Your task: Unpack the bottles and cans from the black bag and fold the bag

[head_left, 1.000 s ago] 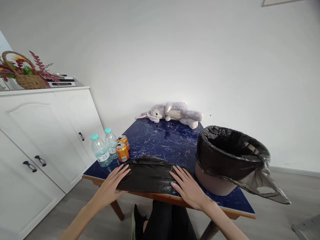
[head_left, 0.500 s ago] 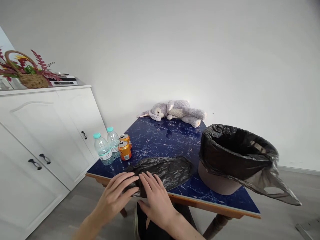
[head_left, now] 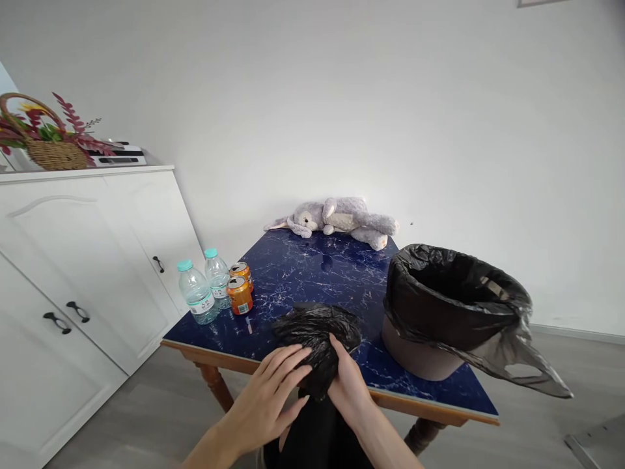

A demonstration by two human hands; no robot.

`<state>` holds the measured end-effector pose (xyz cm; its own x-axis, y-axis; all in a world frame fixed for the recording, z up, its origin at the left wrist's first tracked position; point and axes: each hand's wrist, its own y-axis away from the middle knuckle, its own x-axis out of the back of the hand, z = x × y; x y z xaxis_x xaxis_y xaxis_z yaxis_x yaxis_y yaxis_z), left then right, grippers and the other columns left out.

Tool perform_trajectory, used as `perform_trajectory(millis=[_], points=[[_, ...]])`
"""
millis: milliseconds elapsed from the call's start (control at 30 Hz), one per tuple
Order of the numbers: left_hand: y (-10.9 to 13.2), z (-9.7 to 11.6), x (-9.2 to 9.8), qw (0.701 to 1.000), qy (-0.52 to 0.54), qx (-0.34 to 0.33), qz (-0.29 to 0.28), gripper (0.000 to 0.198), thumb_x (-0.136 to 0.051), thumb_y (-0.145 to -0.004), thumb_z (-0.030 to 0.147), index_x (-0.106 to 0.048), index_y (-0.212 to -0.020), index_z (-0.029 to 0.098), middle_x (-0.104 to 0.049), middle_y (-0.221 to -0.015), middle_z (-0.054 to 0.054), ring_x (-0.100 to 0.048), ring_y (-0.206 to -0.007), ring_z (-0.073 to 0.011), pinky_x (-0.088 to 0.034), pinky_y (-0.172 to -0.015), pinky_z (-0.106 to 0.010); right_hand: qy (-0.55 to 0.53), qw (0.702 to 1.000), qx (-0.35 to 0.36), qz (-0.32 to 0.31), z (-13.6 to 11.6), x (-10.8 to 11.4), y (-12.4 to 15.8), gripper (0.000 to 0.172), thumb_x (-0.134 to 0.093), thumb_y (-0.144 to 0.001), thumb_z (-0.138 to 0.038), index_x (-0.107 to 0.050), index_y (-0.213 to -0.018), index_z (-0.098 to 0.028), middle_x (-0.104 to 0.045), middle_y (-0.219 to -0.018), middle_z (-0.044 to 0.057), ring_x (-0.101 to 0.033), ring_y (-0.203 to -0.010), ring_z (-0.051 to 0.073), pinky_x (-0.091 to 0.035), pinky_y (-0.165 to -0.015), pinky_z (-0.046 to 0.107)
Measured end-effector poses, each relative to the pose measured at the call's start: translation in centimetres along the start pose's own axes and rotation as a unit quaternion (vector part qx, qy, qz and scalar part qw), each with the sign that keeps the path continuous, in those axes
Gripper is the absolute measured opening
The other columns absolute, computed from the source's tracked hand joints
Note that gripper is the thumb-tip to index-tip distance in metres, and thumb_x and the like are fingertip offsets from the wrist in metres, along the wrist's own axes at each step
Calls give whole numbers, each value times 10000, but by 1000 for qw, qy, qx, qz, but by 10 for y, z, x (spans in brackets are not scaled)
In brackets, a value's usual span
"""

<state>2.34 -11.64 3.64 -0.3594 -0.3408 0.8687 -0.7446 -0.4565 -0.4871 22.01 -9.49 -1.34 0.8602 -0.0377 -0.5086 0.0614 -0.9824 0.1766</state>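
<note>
A bunched black plastic bag (head_left: 317, 329) lies at the front edge of the blue marble-patterned table (head_left: 293, 264), part of it hanging over the edge. My right hand (head_left: 349, 384) grips the bag's right side, thumb on top and the other fingers hidden beneath. Against the bag's left side rests my left hand (head_left: 268, 394), its fingers spread and holding nothing. To the right stands a round bin (head_left: 415, 352) lined with another black bag (head_left: 439, 326), whose handle hangs off to the right.
Two clear bottles (head_left: 198, 293) with teal caps and two orange cans (head_left: 239, 296) stand at the table's left. A grey plush rabbit (head_left: 342, 218) lies at the back by the wall. White cabinets (head_left: 88, 247) bearing a flower basket (head_left: 57, 155) are on the left.
The loose bag has been gathered into a smaller, rounder bunch. My right hand has moved right and turned to grip it; my left hand has shifted right and slightly down.
</note>
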Motion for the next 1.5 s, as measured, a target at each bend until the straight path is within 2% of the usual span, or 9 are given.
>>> perform_trajectory(millis=[200, 333, 500, 733, 967, 1067, 1200, 1333, 1500], points=[[-27, -34, -35, 992, 64, 56, -96, 591, -440, -1127, 349, -277, -1691, 285, -347, -1737, -49, -286, -1620, -282, -354, -1298, -540, 79, 996, 20, 31, -27, 36, -16, 602, -542, -992, -531, -627, -1423, -120, -729, -1360, 175, -697, -1277, 339, -604, -1033, 472], [-30, -43, -61, 988, 63, 68, -121, 585, -391, -1139, 412, -237, -1700, 349, -288, -1758, 3, -243, -1634, -284, -282, -1325, -559, 193, 970, 94, 114, -39, 48, -1, 839, -550, -986, -621, -334, -1668, -181, -450, -1667, 145, -456, -1527, 339, -476, -1196, 489], [-32, -42, -77, 989, 66, 42, -126, 617, -383, -1136, 437, -162, -1708, 378, -245, -1768, 8, -226, -1637, -298, -243, -1331, -574, 551, 765, 314, 111, -26, 33, 32, 710, -438, -1088, -501, -207, -1719, -272, -189, -1784, 44, -157, -1650, 309, -263, -1321, 553], [-31, -54, -60, 976, 116, 46, -179, 752, -476, -1080, 583, -144, -1718, 362, -259, -1764, -22, -272, -1622, -318, -291, -1313, -547, 752, 610, 248, 16, 18, 59, 20, 739, -592, -1023, -425, -342, -1684, -208, -286, -1739, 85, -290, -1607, 362, -296, -1297, 612], [-20, -69, -52, 976, 171, 67, -118, 593, -700, -965, 579, -608, -1493, 326, -634, -1520, -76, -545, -1434, -325, -440, -1199, -517, 706, 656, 267, 2, -3, 69, 33, 668, -417, -918, -55, -624, -1495, -319, -558, -1597, -3, -488, -1509, 274, -335, -1288, 538], [-21, -72, -48, 971, 202, 95, -83, 323, -610, -1043, 511, -777, -1204, 286, -782, -1238, -70, -665, -1251, -283, -503, -1103, -448, 627, 749, 212, 30, -17, 72, 33, 481, -358, -1036, -191, -718, -1349, -252, -778, -1266, 84, -730, -1188, 286, -587, -1012, 436], [-30, -71, -47, 952, 197, 226, -64, 488, -533, -1039, 632, -775, -1136, 220, -805, -1028, -86, -747, -984, -279, -565, -876, -354, 543, 817, 162, 101, -25, 74, 26, 526, -319, -1115, -505, -643, -1384, -190, -793, -976, 116, -770, -809, 292, -604, -648, 365], [-52, -65, -54, 945, 160, 262, -114, 517, -444, -1065, 645, -676, -1269, 231, -778, -820, -21, -743, -716, -247, -528, -697, -311, 599, 686, 352, 217, -25, 57, 27, 555, -393, -1105, -468, -427, -1586, -193, -569, -1530, 198, -585, -1382, 370, -561, -1030, 510], [-77, -62, -74, 952, 112, 256, -123, 295, -507, -1081, 452, -583, -1284, 252, -802, -978, -45, -790, -882, -267, -530, -699, -292, 703, 567, 412, 123, -18, 33, 19, 523, -394, -1123, -354, -406, -1630, -225, -401, -1701, 104, -293, -1604, 346, -288, -1284, 616]])
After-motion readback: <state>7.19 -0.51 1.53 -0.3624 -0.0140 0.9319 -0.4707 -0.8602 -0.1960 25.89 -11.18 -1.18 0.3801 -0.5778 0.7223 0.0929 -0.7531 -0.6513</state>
